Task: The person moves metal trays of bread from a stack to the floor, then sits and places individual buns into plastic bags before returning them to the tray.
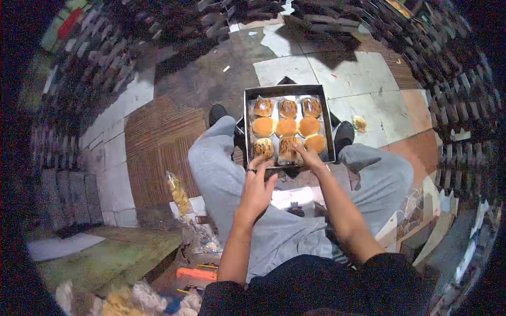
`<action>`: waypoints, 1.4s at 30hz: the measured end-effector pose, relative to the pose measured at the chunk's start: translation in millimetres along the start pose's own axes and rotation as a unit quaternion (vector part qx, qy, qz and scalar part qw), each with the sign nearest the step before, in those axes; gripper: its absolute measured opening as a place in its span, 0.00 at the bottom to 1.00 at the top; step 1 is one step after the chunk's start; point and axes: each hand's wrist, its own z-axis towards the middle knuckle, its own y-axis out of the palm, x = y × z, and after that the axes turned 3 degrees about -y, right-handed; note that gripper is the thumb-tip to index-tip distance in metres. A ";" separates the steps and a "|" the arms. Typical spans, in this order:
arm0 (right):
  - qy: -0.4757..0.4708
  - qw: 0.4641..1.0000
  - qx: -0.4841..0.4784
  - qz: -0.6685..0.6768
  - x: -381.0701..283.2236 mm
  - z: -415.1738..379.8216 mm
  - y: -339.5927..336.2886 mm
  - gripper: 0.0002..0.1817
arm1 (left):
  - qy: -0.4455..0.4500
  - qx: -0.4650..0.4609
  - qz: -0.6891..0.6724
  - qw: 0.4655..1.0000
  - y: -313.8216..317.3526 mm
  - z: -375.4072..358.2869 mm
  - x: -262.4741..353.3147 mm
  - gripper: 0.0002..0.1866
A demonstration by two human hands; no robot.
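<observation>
Striped bun (288, 150), seemingly wrapped in clear film, is held in the middle of the near row inside the open square box (245, 110). At its right side it is met by the fingertips of the right hand (312, 159), which is reached in over the near right part of the box; the bun is thus placed to the left of that grip. From the left hand (255, 190), set at the near left edge of the box, the same bun is found to the right and slightly farther in, so the right hand is judged the nearer. Whether the bun is pinched by the right fingers or only touched cannot be told. The left thumb is spread well away from its fingers, which are laid beside the near end of the dark-striped bun (263, 148) in the near left corner of the box.

The long axis of the middle bun appears to be run from the near wall towards the far wall, with one end pointed at the near wall; its slight length makes this uncertain. To its right, in the near right corner of the box, a plain golden bun (315, 142) is placed. Beyond, across the middle of the box, three plain golden buns (287, 127) are lined up.
</observation>
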 end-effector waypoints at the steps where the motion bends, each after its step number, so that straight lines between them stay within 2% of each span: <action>1: 0.017 0.996 0.048 -0.072 3.8 2.4 -3.6 0.33 | -0.021 -0.025 -0.021 0.999 -1.8 2.0 -5.9 0.19; 2: 0.041 0.985 0.093 -0.141 1.5 0.8 -6.9 0.32 | -0.019 -0.027 -0.027 0.999 -3.0 5.5 -8.3 0.19; 4: -0.137 0.920 0.045 -0.365 -6.7 -26.8 -14.1 0.22 | 0.005 -0.100 0.008 0.995 -1.7 4.3 -4.7 0.15; 5: -0.149 0.926 0.026 -0.346 -29.1 -57.5 -5.7 0.19 | 0.015 -0.139 0.024 0.990 1.4 2.6 -5.2 0.14; 6: -0.158 0.931 0.004 -0.329 -44.3 -89.0 4.5 0.16 | 0.050 -0.128 0.065 0.988 8.4 0.4 -10.9 0.14; 7: -0.238 0.901 -0.043 -0.360 -33.2 -110.0 8.4 0.13 | 0.043 -0.133 0.054 0.989 11.1 -1.9 -13.3 0.14; 8: -0.180 0.898 -0.120 -0.383 -36.6 -137.7 15.4 0.12 | 0.044 -0.186 0.123 0.974 12.5 -2.0 -14.9 0.15; 9: -0.204 0.876 -0.127 -0.418 -40.5 -167.2 21.3 0.11 | 0.047 -0.236 0.191 0.952 13.1 -1.0 -15.3 0.16; 10: -0.239 0.861 -0.143 -0.426 -11.6 -171.7 25.9 0.13 | 0.053 -0.239 0.201 0.949 12.0 -1.7 -14.0 0.17; 11: -0.237 0.860 -0.146 -0.428 -18.0 -177.1 26.8 0.13 | 0.050 -0.240 0.197 0.949 14.3 -3.4 -15.7 0.17; 13: -0.353 0.840 -0.069 -0.407 -42.0 -188.5 29.2 0.19 | 0.065 -0.242 0.154 0.956 18.4 -3.5 -19.3 0.19; 14: -0.375 0.852 -0.043 -0.363 -43.4 -189.5 29.0 0.23 | 0.063 -0.239 0.156 0.956 15.3 -0.9 -13.8 0.19; 15: -0.377 0.852 -0.046 -0.361 -38.9 -193.8 28.9 0.23 | 0.020 -0.249 0.128 0.960 9.8 0.0 -4.5 0.20; 16: -0.308 0.897 -0.054 -0.312 -31.7 -200.0 29.3 0.24 | -0.022 -0.260 0.103 0.960 5.9 -0.4 1.7 0.21; 17: -0.237 0.934 -0.061 -0.259 -32.1 -203.9 29.3 0.24 | -0.022 -0.259 0.108 0.960 6.1 -1.0 2.2 0.21; 18: -0.150 0.947 -0.110 -0.263 -34.2 -209.2 24.8 0.24 | -0.038 -0.276 0.100 0.955 8.2 -1.5 1.4 0.21; 19: -0.154 0.948 -0.108 -0.258 -38.4 -207.9 17.5 0.24 | -0.053 -0.293 0.093 0.950 10.6 -2.0 1.7 0.22; 20: -0.175 0.946 -0.154 -0.227 -48.3 -200.6 7.8 0.20 | -0.048 -0.294 0.100 0.949 13.3 -3.3 4.3 0.22; 21: -0.195 0.940 -0.199 -0.196 -59.9 -194.7 -2.4 0.16 | -0.014 -0.200 0.019 0.979 16.5 -5.4 7.7 0.21; 22: -0.320 0.911 -0.073 -0.249 -76.9 -193.8 -13.5 0.09 | 0.022 -0.105 -0.063 0.992 19.7 -7.4 10.7 0.20; 23: -0.324 0.912 -0.068 -0.242 -103.4 -192.1 -29.7 0.09 | 0.027 -0.107 -0.056 0.992 21.0 -6.9 10.0 0.20; 25: -0.353 0.899 -0.077 -0.247 -148.7 -198.3 -62.6 0.11 | 0.056 -0.167 -0.074 0.982 18.0 -2.9 7.9 0.17; 26: -0.357 0.899 -0.074 -0.241 -153.9 -207.5 -68.3 0.11 | 0.057 -0.124 -0.008 0.991 9.5 2.0 23.3 0.12; 27: -0.306 0.918 -0.117 -0.222 -158.4 -214.7 -70.1 0.12 | 0.061 -0.124 0.000 0.990 4.2 8.2 29.2 0.12; 28: -0.254 0.932 -0.160 -0.203 -160.2 -219.4 -70.8 0.13 | 0.137 -0.112 0.049 0.983 -0.7 14.6 33.5 0.10; 29: -0.259 0.932 -0.156 -0.198 -150.5 -219.7 -67.0 0.13 | 0.211 -0.098 0.097 0.968 -3.4 19.1 40.0 0.10; 30: -0.360 0.907 -0.127 -0.180 -133.5 -217.7 -59.0 0.18 | 0.247 -0.091 0.120 0.957 -5.9 20.1 51.7 0.14; 31: -0.455 0.870 -0.097 -0.161 -121.5 -216.8 -56.3 0.22 | 0.250 -0.092 0.124 0.956 -7.1 22.3 59.0 0.14; 32: -0.362 0.885 -0.189 -0.225 -119.6 -218.1 -60.4 0.32 | 0.270 -0.103 0.121 0.950 -8.3 24.1 64.5 0.18; 33: -0.365 0.885 -0.187 -0.223 -116.4 -217.4 -57.7 0.32 | 0.290 -0.113 0.117 0.943 -9.7 25.4 69.6 0.22; 34: -0.424 0.865 -0.113 -0.243 -112.6 -214.8 -49.5 0.34 | 0.306 -0.110 0.174 0.930 -11.3 23.8 74.5 0.29; 35: -0.476 0.839 -0.037 -0.261 -109.8 -213.9 -45.7 0.37 | 0.309 -0.113 0.176 0.928 -13.4 18.3 87.1 0.29; 36: -0.354 0.871 -0.181 -0.288 -112.6 -207.5 -51.7 0.47 | 0.326 -0.119 0.173 0.922 -15.3 12.0 103.9 0.30; 37: -0.351 0.874 -0.176 -0.286 -109.8 -199.1 -50.4 0.47 | 0.343 -0.126 0.170 0.915 -15.4 9.9 112.7 0.31; 38: -0.399 0.872 -0.129 -0.252 -111.2 -191.1 -43.6 0.51 | 0.343 -0.107 0.164 0.919 -13.7 12.2 111.8 0.36; 39: -0.446 0.864 -0.081 -0.219 -114.0 -185.4 -36.7 0.55 | 0.346 -0.111 0.162 0.918 -10.6 16.5 111.1 0.36; 40: -0.456 0.873 -0.062 -0.162 -116.1 -186.0 -31.6 0.58 | 0.216 0.002 0.046 0.975 -5.8 23.1 110.4 0.36; 41: -0.452 0.875 -0.059 -0.162 -120.6 -187.1 -10.8 0.58 | 0.074 0.111 -0.071 0.988 -0.9 30.1 107.6 0.37; 42: -0.427 0.901 -0.040 -0.062 -123.4 -192.1 16.5 0.55 | 0.013 0.119 -0.163 0.979 9.2 48.1 86.5 0.32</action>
